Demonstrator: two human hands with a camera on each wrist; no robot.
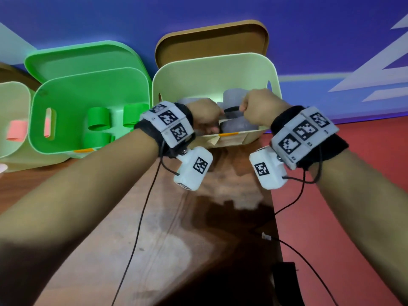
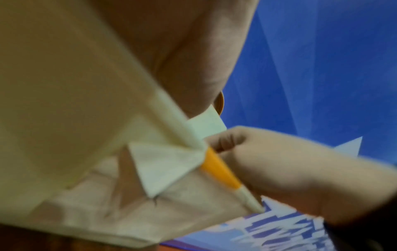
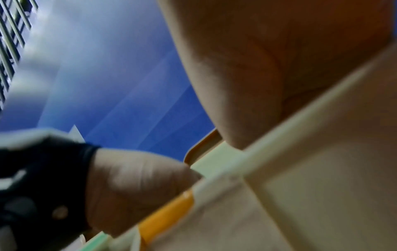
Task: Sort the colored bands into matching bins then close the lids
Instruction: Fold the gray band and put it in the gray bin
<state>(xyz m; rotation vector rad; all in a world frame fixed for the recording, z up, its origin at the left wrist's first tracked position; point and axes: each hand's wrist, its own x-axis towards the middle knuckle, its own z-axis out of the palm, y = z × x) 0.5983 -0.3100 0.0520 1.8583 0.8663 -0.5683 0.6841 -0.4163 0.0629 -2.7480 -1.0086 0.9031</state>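
Observation:
Both hands reach into the cream bin, whose tan lid stands open behind it. My left hand and right hand have curled fingers and pinch the two ends of a dark band between them, above several grey bands lying in the bin. The green bin to the left holds three green bands, its lid open. In the wrist views, both blurred, I see the cream bin's rim with orange tape; the band is hidden there.
A third pale bin at the far left edge holds a pink band. The bins stand at the back of a brown wooden table. Red floor lies to the right; cables hang from both wrists.

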